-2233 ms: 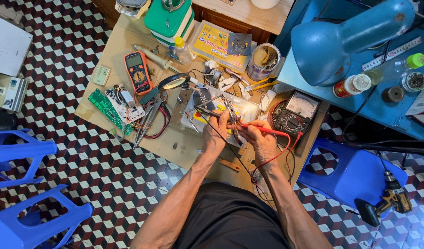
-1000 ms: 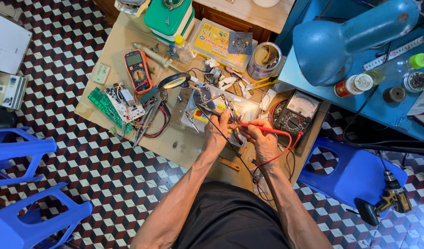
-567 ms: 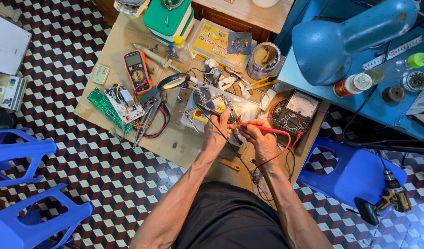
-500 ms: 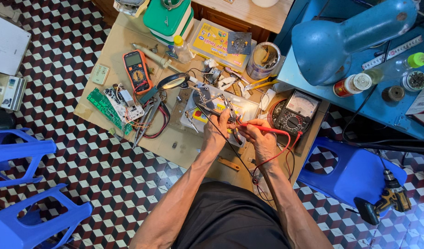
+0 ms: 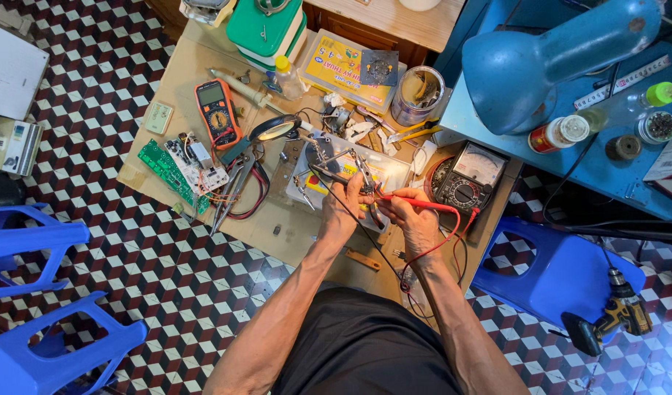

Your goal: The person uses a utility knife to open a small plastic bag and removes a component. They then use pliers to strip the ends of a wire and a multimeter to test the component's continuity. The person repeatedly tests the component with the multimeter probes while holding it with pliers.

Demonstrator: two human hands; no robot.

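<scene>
My left hand [image 5: 343, 206] pinches a thin black test probe [image 5: 327, 174] whose black lead runs back toward me. My right hand [image 5: 413, 219] grips a red test probe [image 5: 418, 202], its red lead looping to an analog meter [image 5: 467, 181] on the right. Both probe tips meet over a small board held on a clamp stand [image 5: 329, 155], just ahead of my fingers. What the tips touch is too small to tell.
On the low wooden table [image 5: 197, 58] lie an orange digital multimeter [image 5: 215, 113], a green circuit board [image 5: 168, 172], pliers [image 5: 233, 183], a magnifier [image 5: 276, 130] and a tin can [image 5: 416, 93]. Blue plastic stools [image 5: 36, 307] stand left, another [image 5: 563, 274] right, with a cordless drill [image 5: 614, 318].
Both hands stay on the probes at the same spot; only slight shifts of the fingers and the view.
</scene>
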